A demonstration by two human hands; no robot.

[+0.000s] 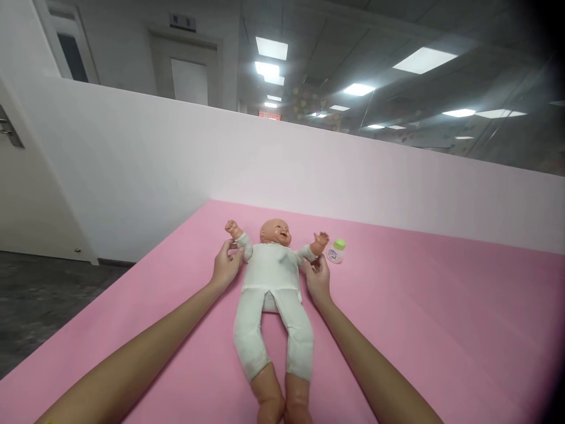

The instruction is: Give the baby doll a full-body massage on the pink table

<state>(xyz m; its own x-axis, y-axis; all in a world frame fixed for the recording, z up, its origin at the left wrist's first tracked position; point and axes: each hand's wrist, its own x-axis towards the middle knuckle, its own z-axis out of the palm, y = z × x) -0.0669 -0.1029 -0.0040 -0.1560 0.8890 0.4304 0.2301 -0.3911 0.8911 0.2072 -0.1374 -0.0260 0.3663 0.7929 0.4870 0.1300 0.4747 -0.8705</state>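
A baby doll in a white one-piece suit lies on its back on a pink mat, head away from me, arms raised, bare feet toward me. My left hand rests against the doll's upper arm on the left side, fingers curled around the sleeve. On the other side, my right hand touches the doll's other arm near the elbow. A small white bottle with a green cap stands on the mat just right of the doll's raised hand.
A low pale pink wall borders the mat at the back. The mat's left edge drops to a dark floor. A white door stands at far left. Glass panels reflect ceiling lights above the wall.
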